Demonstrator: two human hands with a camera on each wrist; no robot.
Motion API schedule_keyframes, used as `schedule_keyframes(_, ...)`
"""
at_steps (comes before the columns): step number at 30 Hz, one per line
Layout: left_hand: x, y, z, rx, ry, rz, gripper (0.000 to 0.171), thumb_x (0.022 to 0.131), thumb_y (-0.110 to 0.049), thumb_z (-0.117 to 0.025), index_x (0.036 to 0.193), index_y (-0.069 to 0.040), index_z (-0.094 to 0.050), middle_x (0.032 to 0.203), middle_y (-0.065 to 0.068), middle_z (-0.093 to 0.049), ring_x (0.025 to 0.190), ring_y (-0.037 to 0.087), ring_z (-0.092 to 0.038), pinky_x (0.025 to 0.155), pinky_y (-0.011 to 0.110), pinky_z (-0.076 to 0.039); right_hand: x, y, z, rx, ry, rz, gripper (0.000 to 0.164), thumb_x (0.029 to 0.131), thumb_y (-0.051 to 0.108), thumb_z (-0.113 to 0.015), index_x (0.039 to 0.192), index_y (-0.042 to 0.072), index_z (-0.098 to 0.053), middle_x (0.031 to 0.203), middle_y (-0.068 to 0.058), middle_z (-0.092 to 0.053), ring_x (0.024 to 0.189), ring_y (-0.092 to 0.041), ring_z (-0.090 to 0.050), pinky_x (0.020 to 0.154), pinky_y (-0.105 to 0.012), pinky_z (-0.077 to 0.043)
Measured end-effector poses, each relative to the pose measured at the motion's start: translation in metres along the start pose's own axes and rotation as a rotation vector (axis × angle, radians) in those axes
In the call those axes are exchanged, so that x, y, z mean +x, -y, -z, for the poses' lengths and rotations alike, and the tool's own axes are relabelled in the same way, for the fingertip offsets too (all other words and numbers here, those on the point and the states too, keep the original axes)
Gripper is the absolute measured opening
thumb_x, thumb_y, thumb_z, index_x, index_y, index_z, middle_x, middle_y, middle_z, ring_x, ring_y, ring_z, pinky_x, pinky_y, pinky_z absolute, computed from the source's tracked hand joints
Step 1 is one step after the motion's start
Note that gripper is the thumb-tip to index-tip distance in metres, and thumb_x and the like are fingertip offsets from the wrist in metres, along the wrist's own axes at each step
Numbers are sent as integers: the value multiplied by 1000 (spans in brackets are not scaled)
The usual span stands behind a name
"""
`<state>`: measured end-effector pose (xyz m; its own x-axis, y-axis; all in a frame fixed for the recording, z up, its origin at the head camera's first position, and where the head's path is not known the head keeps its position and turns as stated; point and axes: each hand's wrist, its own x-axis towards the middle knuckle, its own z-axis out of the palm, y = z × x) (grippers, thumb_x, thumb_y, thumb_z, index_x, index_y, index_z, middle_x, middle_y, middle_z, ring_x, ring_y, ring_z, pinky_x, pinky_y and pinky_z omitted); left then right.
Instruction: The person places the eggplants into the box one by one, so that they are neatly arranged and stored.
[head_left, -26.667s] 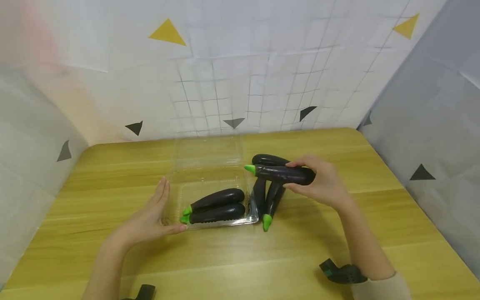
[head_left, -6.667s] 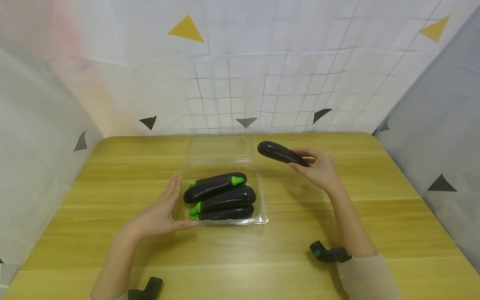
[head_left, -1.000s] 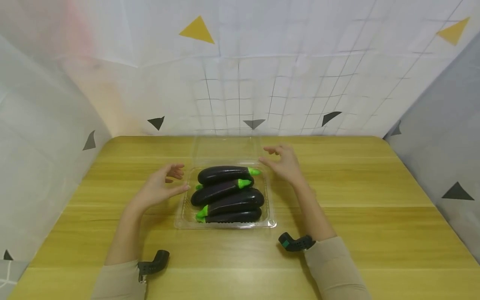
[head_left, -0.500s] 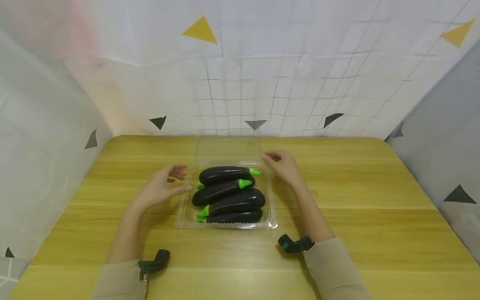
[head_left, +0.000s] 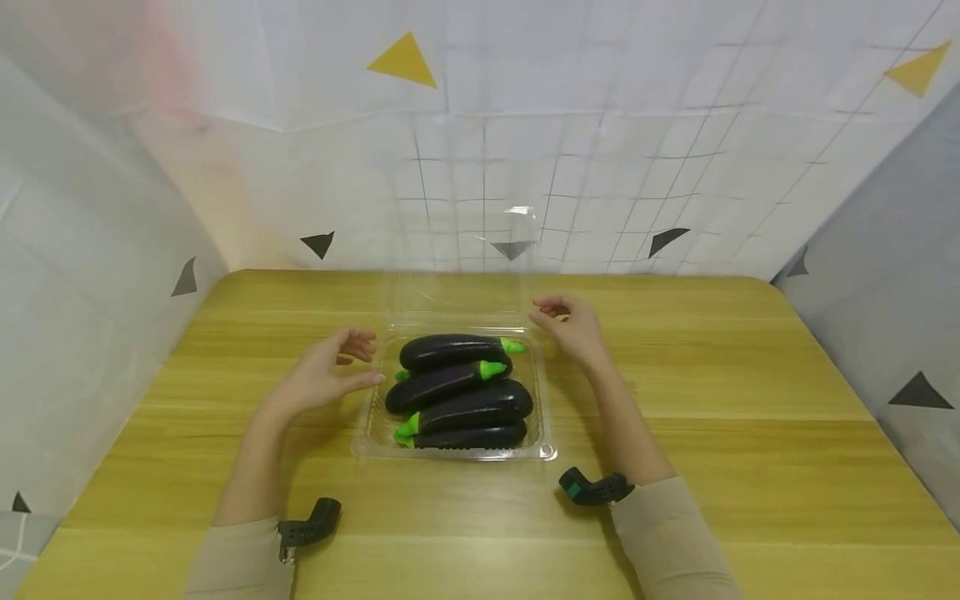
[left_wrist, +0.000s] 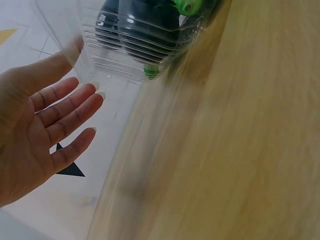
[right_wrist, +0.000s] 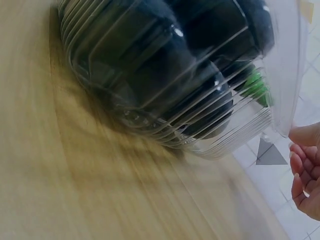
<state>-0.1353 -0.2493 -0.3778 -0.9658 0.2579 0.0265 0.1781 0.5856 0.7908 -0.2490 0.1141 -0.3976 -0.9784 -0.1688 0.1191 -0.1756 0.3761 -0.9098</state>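
Several dark eggplants with green stems lie inside a clear plastic clamshell container on the table. Its see-through lid is raised at the back, tilted up from the hinge. At the lid's right edge, my right hand has its fingers curled and pinches the plastic; in the right wrist view its thumb lies against the clear rim. My left hand stays by the container's left side, fingers loosely spread and thumb near or touching the rim. Clear plastic makes the exact contact hard to see.
The wooden table reaches a white back wall marked with grid lines and triangles. Grey-white side walls stand left and right. Dark wrist cameras sit on both forearms.
Eggplants once lying right of the container are now inside it. Over the last half second the lid has swung upward, while both hands have hardly moved.
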Motion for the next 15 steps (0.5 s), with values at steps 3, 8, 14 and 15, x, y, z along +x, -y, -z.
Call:
schedule_keyframes(3, 0, -1, 0, -2, -1, -4, 62, 84, -23, -77, 132, 1, -46, 118, 14, -58, 110, 30, -56, 99, 50, -43, 0, 0, 1, 7, -13, 13, 26, 87, 12, -71, 108, -4, -66, 98, -15, -63, 92, -23, -56, 80, -30, -47)
schedule_keyframes(8, 0, -2, -1, -17, 4, 6, 60, 83, -23, -77, 129, 0, -47, 118, 14, -58, 110, 30, -56, 100, 50, -42, -1, 1, 1, -1, -12, 17, 19, 89, 9, -69, 102, -4, -64, 96, -14, -63, 92, -23, -55, 81, -32, -46)
schedule_keyframes(14, 0, 0, -1, 0, -5, 6, 57, 84, -24, -77, 127, 0, -49, 116, 14, -59, 109, 30, -56, 100, 51, -42, -2, 4, 1, 1, -18, 51, 14, 89, 7, -68, 96, -4, -65, 94, -15, -63, 90, -24, -55, 81, -34, -43)
schedule_keyframes(15, 0, 0, 0, 6, -11, 5, 56, 84, -25, -77, 126, 1, -49, 115, 14, -59, 109, 30, -56, 100, 51, -42, -2, 4, 1, -3, -19, 54, 13, 89, 7, -68, 96, -4, -65, 93, -14, -64, 90, -24, -55, 81, -34, -43)
